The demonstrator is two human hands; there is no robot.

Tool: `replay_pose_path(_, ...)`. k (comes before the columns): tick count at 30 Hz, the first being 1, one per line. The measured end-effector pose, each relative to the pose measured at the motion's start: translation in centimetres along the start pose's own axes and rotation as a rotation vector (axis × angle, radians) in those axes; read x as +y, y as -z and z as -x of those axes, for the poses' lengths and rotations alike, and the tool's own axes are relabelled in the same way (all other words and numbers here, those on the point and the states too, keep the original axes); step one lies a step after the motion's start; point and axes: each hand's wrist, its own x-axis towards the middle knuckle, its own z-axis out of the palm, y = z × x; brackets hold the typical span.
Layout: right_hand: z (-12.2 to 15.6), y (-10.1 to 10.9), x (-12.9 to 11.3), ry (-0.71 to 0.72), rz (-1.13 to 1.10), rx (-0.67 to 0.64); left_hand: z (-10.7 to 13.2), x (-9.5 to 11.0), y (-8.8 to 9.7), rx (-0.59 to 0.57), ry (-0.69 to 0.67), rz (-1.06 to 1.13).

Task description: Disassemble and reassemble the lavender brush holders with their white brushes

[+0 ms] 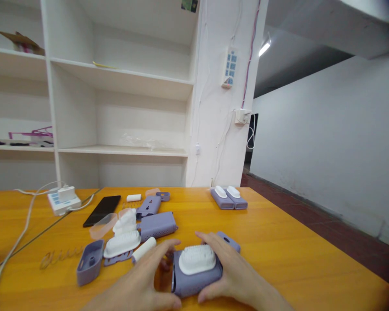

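A purple plastic case (194, 283) with a white bristled brush-like piece (197, 259) on its top lies on the table in front of me. My right hand (228, 270) wraps its right end, thumb at the front and fingers behind. Around the left end, my left hand (152, 274) is curved with thumb and fingers apart; a dark gap shows in that end of the case. Just behind my right hand lies a flat purple part with a hole (228, 241), partly hidden. A white roller (145, 249) rests beside my left hand.
Left of my hands lie a purple cup-shaped part (90, 262), white bristled pieces (122, 244), another purple case (158, 225), clear covers (103, 225), springs (61, 255) and a black phone (102, 211). Two similar cases (228, 202) stand at the back right. A power strip (64, 202) trails a cable.
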Motion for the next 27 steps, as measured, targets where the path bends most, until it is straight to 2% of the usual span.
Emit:
replay_pose_path(3,0.0,0.3,-0.1,0.015,0.066,0.014,-0.6,-0.6,-0.5,-0.028,0.011,0.096)
replay_pose_path(6,0.0,0.3,0.1,0.086,0.194,0.065,-1.4,-1.3,-0.9,-0.049,0.002,0.312)
replay_pose_path(10,0.3,0.0,0.6,0.282,0.381,0.199,-2.4,-1.8,-1.3,-0.119,0.012,0.612)
replay_pose_path(14,0.4,0.0,0.7,0.446,0.487,0.283,-2.9,-1.9,-1.8,-0.126,0.051,0.713)
replay_pose_path(17,0.4,0.0,0.7,0.443,0.498,0.307,-3.1,-2.2,-1.8,-0.098,0.074,0.720)
replay_pose_path(22,0.5,0.1,0.9,0.378,0.471,0.366,-3.0,-2.1,-1.3,-0.133,0.120,0.741)
replay_pose_path(27,0.6,0.1,0.6,0.400,0.432,0.326,-2.9,-2.2,-1.4,-0.172,0.107,0.775)
